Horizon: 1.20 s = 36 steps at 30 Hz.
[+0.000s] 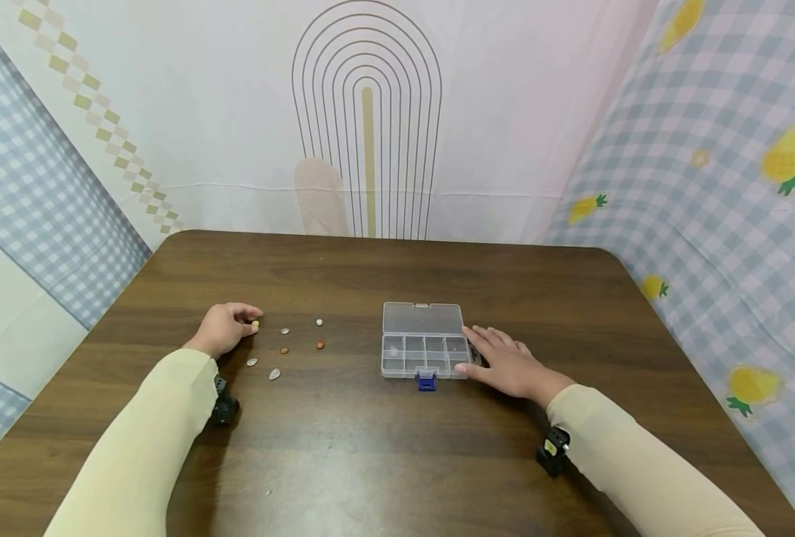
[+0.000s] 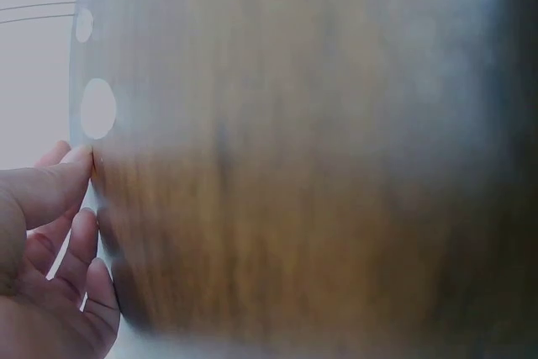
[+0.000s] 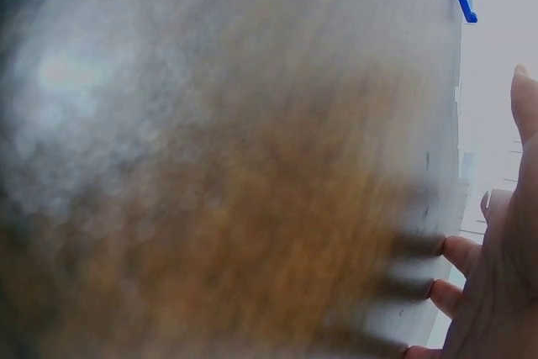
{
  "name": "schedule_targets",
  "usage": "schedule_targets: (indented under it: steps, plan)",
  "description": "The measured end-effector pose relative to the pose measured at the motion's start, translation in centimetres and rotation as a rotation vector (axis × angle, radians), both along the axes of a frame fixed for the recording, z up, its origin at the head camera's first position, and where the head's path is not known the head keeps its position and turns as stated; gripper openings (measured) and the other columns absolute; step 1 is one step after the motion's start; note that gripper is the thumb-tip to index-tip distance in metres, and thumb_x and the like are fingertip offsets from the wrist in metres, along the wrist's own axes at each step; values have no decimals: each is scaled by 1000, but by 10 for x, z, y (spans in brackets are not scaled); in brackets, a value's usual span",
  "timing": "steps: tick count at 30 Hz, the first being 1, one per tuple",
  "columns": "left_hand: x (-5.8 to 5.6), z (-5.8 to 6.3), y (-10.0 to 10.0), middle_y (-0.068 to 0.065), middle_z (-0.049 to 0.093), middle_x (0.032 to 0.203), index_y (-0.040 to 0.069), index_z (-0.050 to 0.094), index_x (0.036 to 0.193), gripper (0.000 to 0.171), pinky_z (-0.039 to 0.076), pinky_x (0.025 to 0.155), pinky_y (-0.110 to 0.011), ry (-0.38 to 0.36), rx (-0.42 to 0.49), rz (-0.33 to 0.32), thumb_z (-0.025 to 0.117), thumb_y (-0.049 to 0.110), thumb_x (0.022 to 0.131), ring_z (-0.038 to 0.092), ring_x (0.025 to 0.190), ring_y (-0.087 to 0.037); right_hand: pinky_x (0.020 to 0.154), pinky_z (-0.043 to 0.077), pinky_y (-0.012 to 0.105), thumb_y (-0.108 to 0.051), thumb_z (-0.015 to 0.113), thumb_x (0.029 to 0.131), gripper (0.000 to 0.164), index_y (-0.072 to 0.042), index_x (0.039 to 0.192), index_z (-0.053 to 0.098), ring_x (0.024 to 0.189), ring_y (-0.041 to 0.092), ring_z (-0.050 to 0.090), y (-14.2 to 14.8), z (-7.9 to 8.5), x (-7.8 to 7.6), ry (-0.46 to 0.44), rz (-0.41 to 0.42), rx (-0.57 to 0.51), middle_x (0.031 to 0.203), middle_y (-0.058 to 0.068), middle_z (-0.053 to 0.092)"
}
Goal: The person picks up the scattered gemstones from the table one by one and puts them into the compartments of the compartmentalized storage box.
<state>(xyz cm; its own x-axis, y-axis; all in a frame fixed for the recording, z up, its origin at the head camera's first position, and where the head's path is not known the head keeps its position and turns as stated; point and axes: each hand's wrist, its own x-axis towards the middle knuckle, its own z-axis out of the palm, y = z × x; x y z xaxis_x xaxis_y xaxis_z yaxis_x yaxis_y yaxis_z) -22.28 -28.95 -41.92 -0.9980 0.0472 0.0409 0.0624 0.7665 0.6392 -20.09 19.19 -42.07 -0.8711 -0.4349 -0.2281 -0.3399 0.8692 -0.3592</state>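
Observation:
My left hand (image 1: 223, 330) is at the left of the table, its thumb and a finger pinching a small yellow piece (image 1: 256, 323). To its right lie several small shell- or pebble-like pieces, among them a reddish-brown one (image 1: 320, 344), a round white one (image 1: 319, 322) and an oval whitish one (image 1: 274, 374). A clear plastic compartment box (image 1: 425, 355) stands with its lid (image 1: 422, 319) folded back and its blue latch (image 1: 426, 382) towards me. One pale piece (image 1: 393, 350) shows in its back left compartment. My right hand (image 1: 508, 365) touches the box's right side with fingers stretched out.
The brown wooden table (image 1: 371, 462) ends at a patterned cloth (image 1: 505, 112) at the back. Checked cloth with pineapples (image 1: 726, 224) hangs along the right. A tiny pale speck (image 1: 268, 492) lies near the front of the table.

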Motion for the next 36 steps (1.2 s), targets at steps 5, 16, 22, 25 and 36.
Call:
schedule_targets:
  steps: [5, 16, 22, 25, 36]
  plan:
    - [0, 0, 1, -28, 65, 102, -13, 65, 107, 24, 47, 83, -44, -8, 1, 3, 66, -3, 86, 60, 94, -38, 107, 10, 70, -74, 37, 89, 88, -20, 156, 15, 146, 40, 9, 0, 0, 0, 2, 2, 5, 160, 12, 16]
    - [-1, 3, 2, -27, 64, 102, -12, 64, 108, 21, 44, 89, -52, -43, -6, -9, 61, -3, 89, 58, 99, -41, 108, 9, 70, -72, 37, 90, 87, -21, 156, 14, 146, 39, 7, 0, 4, 0, -22, 4, -2, 161, 11, 14]
    - [-1, 1, 4, -27, 64, 101, -11, 64, 106, 19, 44, 90, -54, -39, -50, -36, 59, -4, 90, 58, 100, -42, 107, 9, 70, -72, 37, 90, 87, -21, 156, 14, 146, 40, 8, 0, 2, 3, -20, 4, -12, 161, 12, 14]
    - [0, 2, 5, -27, 64, 102, -11, 64, 106, 18, 44, 89, -54, -42, -65, -45, 59, -3, 91, 57, 100, -43, 107, 8, 70, -72, 37, 90, 87, -21, 156, 14, 146, 40, 7, 1, 2, 3, -17, 2, -14, 161, 12, 14]
    - [2, 4, 4, -27, 64, 101, -10, 66, 100, 14, 46, 86, -54, -46, -85, -50, 58, -2, 92, 58, 98, -42, 108, 9, 69, -71, 38, 90, 86, -21, 156, 15, 146, 39, 7, -1, 3, 3, -26, -4, -9, 161, 10, 14]
